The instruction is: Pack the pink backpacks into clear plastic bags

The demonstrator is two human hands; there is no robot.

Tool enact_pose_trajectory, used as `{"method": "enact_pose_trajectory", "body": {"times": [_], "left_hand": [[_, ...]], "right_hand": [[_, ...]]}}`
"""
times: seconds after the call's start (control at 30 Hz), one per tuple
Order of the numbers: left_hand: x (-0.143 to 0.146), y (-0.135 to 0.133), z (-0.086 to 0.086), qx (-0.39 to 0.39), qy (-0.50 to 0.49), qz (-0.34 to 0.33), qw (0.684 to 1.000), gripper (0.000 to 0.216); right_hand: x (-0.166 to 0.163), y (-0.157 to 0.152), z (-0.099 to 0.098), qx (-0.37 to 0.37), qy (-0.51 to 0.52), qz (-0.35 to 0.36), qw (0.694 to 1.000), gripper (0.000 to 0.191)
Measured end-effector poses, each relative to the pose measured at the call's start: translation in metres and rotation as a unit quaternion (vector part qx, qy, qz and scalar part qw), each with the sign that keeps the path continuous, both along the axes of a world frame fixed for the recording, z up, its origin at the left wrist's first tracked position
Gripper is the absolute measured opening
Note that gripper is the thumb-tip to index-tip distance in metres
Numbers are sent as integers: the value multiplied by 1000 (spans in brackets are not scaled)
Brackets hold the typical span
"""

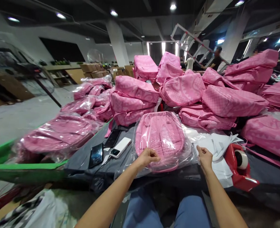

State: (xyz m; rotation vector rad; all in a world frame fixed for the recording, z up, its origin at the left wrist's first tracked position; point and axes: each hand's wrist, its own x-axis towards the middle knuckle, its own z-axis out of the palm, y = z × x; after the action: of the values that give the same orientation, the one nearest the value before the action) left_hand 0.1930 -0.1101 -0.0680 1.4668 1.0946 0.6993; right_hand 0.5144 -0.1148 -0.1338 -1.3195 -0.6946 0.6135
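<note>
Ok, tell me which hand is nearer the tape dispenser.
Right. The right hand is a little left of the tape dispenser, by the papers; the left hand is farther left, at the near part of the bagged backpack.

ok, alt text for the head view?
A plastic-wrapped pink backpack lies on a dark table, the person's left grip over its near side, right grip beside it; whether either pinches plastic is unclear. Handheld devices lie left, a red tape dispenser right, more pink backpacks behind.
</note>
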Motion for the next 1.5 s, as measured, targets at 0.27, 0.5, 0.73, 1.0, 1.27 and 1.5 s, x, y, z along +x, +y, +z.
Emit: {"method": "enact_pose_trajectory", "body": {"times": [0.27,0.5,0.73,1.0,1.27,1.5], "left_hand": [[4,2,2,-26,-43,23,998,42],[4,5,-3,-30,-45,12,998,30],[2,7,-8,-17,-35,-6,999,35],[2,7,-9,-12,-42,-13,999,35],[2,8,-14,-15,-46,-9,999,37],[3,3,-6,-8,-40,0,999,38]], "right_hand": [[26,-31,33,-25,5,33,999,69],[114,-141,56,-92,-293,-203,930,55],[162,-174,47,-258,-189,-172,932,58],[164,-150,36,-183,-186,-185,948,44],[137,-183,32,-173,-212,-226,935,38],[68,-169,-7,-29,142,-29,989,50]]}}
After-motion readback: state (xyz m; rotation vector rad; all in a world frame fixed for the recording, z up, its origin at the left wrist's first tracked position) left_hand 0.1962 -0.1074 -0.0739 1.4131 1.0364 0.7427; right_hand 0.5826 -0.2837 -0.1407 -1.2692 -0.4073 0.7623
